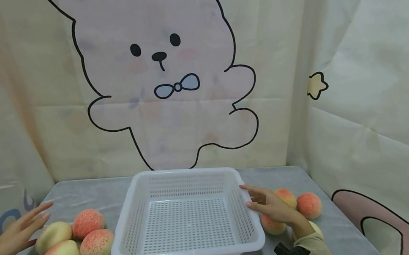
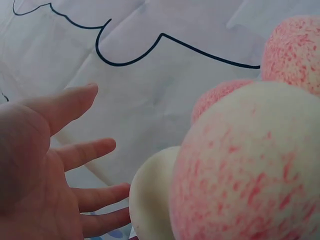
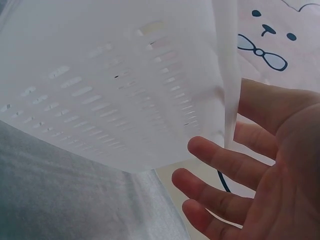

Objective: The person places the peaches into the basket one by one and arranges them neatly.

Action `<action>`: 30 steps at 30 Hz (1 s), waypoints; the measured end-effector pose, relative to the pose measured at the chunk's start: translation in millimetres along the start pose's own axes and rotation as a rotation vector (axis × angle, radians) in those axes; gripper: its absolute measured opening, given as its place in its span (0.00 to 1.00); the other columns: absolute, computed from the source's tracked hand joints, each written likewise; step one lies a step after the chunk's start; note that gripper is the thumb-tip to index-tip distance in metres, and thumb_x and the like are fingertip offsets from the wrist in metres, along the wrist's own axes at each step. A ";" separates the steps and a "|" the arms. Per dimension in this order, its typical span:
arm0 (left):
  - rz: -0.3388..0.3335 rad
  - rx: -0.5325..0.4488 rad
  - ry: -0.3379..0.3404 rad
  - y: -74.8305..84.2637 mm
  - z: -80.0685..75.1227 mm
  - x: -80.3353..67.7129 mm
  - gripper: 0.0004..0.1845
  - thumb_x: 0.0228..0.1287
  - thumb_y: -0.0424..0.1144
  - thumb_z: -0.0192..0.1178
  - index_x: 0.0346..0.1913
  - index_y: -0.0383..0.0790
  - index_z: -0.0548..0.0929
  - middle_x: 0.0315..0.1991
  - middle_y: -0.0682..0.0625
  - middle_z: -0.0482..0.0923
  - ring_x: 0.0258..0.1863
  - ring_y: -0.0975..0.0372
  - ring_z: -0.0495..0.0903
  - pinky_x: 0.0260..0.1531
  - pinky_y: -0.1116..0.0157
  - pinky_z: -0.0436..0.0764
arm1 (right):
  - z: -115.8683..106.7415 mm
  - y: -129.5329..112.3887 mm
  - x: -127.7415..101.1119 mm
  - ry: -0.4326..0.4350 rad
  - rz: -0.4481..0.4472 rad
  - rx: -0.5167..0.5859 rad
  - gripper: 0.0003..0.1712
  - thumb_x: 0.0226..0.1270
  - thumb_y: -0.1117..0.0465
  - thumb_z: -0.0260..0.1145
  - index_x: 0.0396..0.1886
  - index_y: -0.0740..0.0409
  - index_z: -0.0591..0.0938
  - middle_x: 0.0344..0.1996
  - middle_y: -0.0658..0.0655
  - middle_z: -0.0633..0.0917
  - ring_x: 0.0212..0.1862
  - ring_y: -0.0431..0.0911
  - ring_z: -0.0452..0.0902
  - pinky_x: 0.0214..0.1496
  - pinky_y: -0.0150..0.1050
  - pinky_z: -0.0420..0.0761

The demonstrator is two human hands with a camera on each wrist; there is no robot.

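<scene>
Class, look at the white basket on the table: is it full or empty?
Empty. The basket shows only its bare slotted floor in the head view, and the peaches lie outside it on the table, on both sides.

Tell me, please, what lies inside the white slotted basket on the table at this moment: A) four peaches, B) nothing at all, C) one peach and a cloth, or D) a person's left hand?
B: the head view shows the white basket with only its bare slotted floor, while the peaches lie on the table on either side of it.
</scene>
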State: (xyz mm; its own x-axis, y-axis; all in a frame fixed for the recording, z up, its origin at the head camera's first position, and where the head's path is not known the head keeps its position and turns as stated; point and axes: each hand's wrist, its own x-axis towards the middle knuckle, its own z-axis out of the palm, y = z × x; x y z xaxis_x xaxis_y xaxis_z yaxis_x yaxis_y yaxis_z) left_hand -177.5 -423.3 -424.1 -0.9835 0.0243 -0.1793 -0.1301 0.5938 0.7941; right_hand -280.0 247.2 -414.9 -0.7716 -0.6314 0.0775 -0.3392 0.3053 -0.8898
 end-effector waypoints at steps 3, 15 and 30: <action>-0.014 0.003 -0.014 -9.8 -1.1 1.4 0.37 0.82 0.58 0.33 0.82 0.47 0.35 0.75 0.18 0.37 0.67 0.24 0.50 0.47 0.39 0.79 | 0.2 0.7 1.0 -0.008 0.012 -0.001 0.36 0.78 0.61 0.58 0.79 0.65 0.57 0.68 0.75 0.73 0.62 0.60 0.80 0.52 0.36 0.85; -0.100 -0.018 -0.210 -21.3 3.3 1.3 0.40 0.79 0.53 0.50 0.81 0.65 0.37 0.73 0.15 0.36 0.65 0.37 0.70 0.48 0.53 0.84 | -3.4 1.0 1.3 -0.030 0.001 0.047 0.37 0.78 0.63 0.58 0.80 0.64 0.56 0.68 0.75 0.73 0.58 0.46 0.82 0.50 0.37 0.86; -0.078 -0.028 -0.167 -20.1 6.6 -3.4 0.36 0.78 0.51 0.53 0.80 0.66 0.48 0.72 0.14 0.42 0.59 0.45 0.77 0.45 0.57 0.85 | -2.5 0.0 2.4 -0.011 0.026 0.027 0.38 0.77 0.61 0.60 0.80 0.64 0.57 0.71 0.73 0.71 0.65 0.69 0.75 0.52 0.37 0.86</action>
State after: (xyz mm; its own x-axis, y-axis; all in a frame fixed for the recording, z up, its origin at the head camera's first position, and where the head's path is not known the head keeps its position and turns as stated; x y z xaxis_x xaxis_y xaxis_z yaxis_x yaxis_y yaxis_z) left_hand -170.7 -430.0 -443.3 -0.9360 0.1137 -0.3333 -0.2112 0.5763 0.7895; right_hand -283.2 247.6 -413.6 -0.7743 -0.6309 0.0493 -0.3041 0.3026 -0.9033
